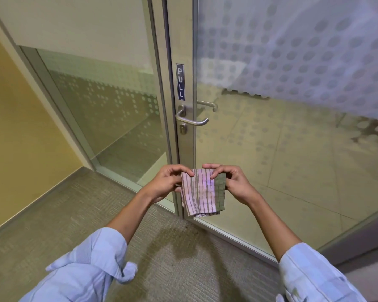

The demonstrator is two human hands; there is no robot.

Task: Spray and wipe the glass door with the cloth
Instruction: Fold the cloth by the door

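A folded cloth (202,192), pink with green stripes and a green edge, hangs between both hands at mid-frame. My left hand (166,184) pinches its upper left corner. My right hand (231,182) pinches the upper right corner. Behind them stands the glass door (292,138), clear low down and frosted with a dot pattern higher up. Its metal frame carries a lever handle (191,119) and a blue PULL sign (180,81). No spray bottle is in view.
A fixed glass panel (109,110) sits left of the door, next to a yellow wall (20,138). Grey-green carpet (74,214) covers the floor on my side. Tiled floor shows beyond the glass.
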